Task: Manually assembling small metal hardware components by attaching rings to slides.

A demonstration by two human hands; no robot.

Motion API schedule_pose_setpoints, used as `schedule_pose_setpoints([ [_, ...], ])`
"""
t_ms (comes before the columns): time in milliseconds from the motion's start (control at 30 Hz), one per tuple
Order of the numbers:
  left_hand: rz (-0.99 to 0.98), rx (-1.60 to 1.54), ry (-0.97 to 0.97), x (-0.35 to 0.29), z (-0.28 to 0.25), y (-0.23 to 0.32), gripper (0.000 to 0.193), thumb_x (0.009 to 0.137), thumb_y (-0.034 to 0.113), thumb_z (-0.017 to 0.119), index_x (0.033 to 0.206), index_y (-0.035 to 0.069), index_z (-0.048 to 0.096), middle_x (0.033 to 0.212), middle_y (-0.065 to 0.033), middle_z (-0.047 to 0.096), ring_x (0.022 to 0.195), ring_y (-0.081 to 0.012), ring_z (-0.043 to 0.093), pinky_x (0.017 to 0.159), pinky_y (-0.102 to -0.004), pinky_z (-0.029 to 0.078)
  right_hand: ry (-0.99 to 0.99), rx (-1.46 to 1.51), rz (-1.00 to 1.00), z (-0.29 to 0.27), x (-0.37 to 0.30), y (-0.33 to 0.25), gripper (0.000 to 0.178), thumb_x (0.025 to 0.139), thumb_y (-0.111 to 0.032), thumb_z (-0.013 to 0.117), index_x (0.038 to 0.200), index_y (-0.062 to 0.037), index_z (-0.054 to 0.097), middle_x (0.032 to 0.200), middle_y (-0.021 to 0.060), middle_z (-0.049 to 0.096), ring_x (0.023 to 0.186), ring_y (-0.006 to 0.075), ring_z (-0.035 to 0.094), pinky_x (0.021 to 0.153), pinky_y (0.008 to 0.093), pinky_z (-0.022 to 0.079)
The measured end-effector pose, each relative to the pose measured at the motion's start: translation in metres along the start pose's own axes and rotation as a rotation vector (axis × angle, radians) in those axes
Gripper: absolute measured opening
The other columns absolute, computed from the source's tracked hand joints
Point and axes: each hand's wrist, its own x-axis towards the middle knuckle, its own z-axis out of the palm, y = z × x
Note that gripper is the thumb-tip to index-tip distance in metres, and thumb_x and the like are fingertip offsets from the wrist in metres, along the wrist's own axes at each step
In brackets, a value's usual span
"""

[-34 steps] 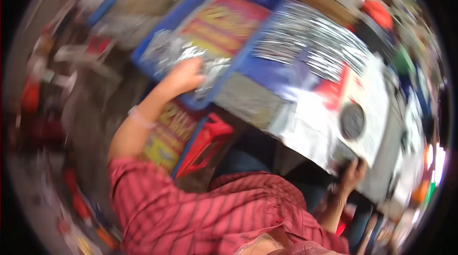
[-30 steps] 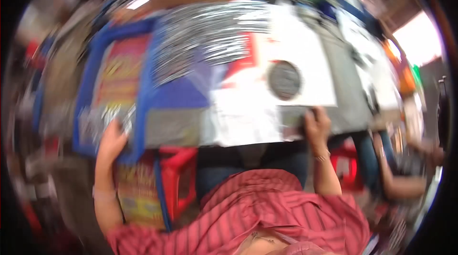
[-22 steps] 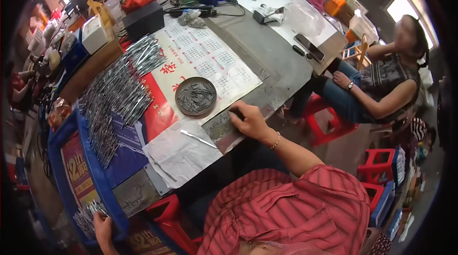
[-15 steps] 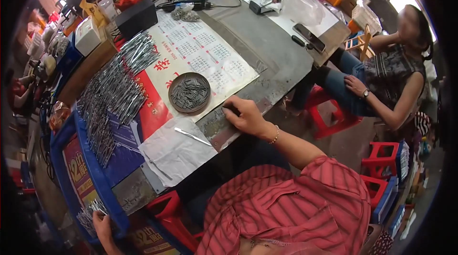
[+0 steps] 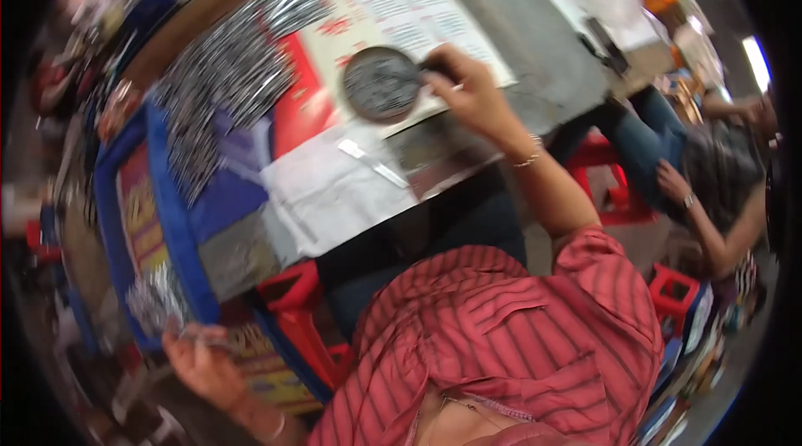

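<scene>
My right hand (image 5: 476, 103) is at the right rim of a round, shallow dish (image 5: 349, 103) filled with small grey metal pins. Its fingers are curled with the thumb and forefinger together at the rim; whether they grip the rim or a pin is hidden. My left hand (image 5: 205, 367), smeared by motion, is just below the near end of a blue tray (image 5: 185, 237). A bunch of thin silvery metal pieces (image 5: 159, 300) lies in that end. A slim silver tool (image 5: 372, 162) rests on a white cloth or paper (image 5: 334, 195) in front of the dish.
A broad pile of thin metal rods (image 5: 225, 70) covers the bench's left part. A printed calendar sheet (image 5: 409, 3) lies under the dish. Red stools (image 5: 292, 296) stand below the bench edge. Another person (image 5: 710, 170) sits at the right; a phone (image 5: 607, 45) lies on the bench nearby.
The whole view has shifted, and now it is blurred. My right hand has moved from the bench edge to the dish's rim. My left hand has drawn back from the metal pieces in the tray.
</scene>
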Motion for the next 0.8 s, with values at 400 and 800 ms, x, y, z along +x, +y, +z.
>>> schedule_pose_setpoints([
  [400,-0.444,-0.575,-0.55,-0.052,0.097,-0.055,0.036,0.088,-0.004,0.046,0.123,0.001,0.045,0.087,-0.0107,0.057,0.059,-0.0145,0.052,0.054,-0.0264,0.044,-0.419,-0.66,-0.064,0.048,0.056,0.002,0.019,0.075,-0.011,0.062,0.091,-0.0023,0.057,0.092,0.0179,0.059,0.089,0.0352,0.059,0.076,0.0427,0.049],
  [800,-0.445,-0.387,-0.659,-0.059,0.131,-0.068,0.026,0.095,0.012,0.049,0.117,-0.003,0.05,0.074,-0.0104,0.058,0.057,-0.0131,0.051,0.053,-0.0229,0.043,-0.334,-0.729,-0.209,0.037,0.059,0.013,0.009,0.073,-0.007,0.056,0.078,0.0,0.06,0.08,0.0165,0.063,0.08,0.0333,0.063,0.069,0.0414,0.051],
])
